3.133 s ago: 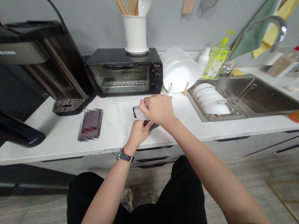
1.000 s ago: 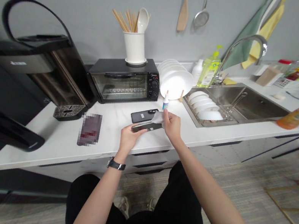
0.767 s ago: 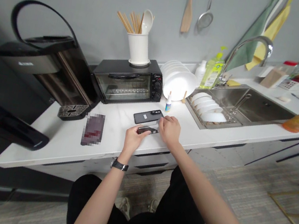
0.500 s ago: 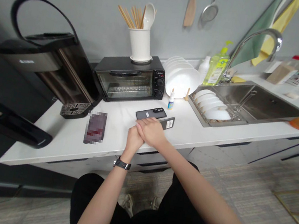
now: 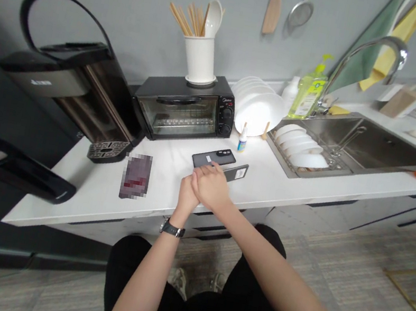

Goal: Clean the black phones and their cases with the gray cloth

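Observation:
My left hand (image 5: 187, 195), with a black-strapped watch (image 5: 173, 228) at its wrist, is closed beneath my right hand (image 5: 210, 185). The fingers of my right hand are wrapped over it, and most of the left fingers are hidden. Both hands are together at the counter's front edge. Just behind them a dark smartphone (image 5: 207, 159) lies with its camera side up. A thin dark box (image 5: 236, 173) with a white label stands on edge beside my right hand, partly covered by it. A small white dropper bottle (image 5: 242, 143) stands farther back.
On the left are a black drinks machine (image 5: 81, 96), a dark flask-like object (image 5: 16, 170) and a pixelated purple item (image 5: 136, 176). A toaster oven (image 5: 183, 113) carries a utensil holder (image 5: 199, 60). Plates (image 5: 259, 113), a soap bottle (image 5: 307, 95) and a sink (image 5: 385, 154) are to the right.
The view has shifted slightly, so most of the scene sits a little farther right in the picture. My hands stay clasped in the same spot, and the objects on the counter have not moved.

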Motion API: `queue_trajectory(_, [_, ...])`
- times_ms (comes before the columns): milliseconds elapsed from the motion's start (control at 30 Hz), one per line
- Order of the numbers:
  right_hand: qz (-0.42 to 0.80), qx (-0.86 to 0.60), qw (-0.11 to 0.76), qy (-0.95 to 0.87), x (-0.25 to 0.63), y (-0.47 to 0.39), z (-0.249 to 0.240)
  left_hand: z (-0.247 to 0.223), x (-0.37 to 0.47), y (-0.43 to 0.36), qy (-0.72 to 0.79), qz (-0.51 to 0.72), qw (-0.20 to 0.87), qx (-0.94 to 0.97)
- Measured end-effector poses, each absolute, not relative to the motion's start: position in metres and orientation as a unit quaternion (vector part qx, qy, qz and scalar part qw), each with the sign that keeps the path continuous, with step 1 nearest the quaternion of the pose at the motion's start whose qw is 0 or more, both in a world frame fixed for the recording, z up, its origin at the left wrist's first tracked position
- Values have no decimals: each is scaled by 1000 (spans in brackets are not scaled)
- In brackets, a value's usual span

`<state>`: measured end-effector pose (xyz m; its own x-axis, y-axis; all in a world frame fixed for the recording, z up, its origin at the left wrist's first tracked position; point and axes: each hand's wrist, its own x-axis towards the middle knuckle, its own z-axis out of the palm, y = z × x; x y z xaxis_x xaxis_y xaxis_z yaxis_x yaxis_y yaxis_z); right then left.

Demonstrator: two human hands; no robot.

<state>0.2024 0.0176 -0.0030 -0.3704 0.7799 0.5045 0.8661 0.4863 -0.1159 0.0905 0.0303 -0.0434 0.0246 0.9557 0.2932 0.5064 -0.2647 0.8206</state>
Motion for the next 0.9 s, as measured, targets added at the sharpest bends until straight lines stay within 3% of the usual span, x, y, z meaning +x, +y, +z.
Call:
queue_trajectory(133, [-85, -490, 252, -830, 227, 20, -4, -44, 91, 28, 545, 436, 263, 666])
queue_trajectory(367, [-109, -674, 209, -700, 293, 35, -1, -46, 101, 24, 520, 450, 302, 660])
queue_trajectory(600, [-82, -499, 248, -826, 210, 7, -4, -45, 95, 25, 549, 429, 239, 677])
queue_trajectory(733, [-70, -441, 257, -857, 236, 11, -7, -43, 94, 23, 543, 435, 251, 673])
queue_trajectory(900, [-64, -648, 200, -732, 299, 35, -3, -40, 101, 21, 504, 452, 322, 662])
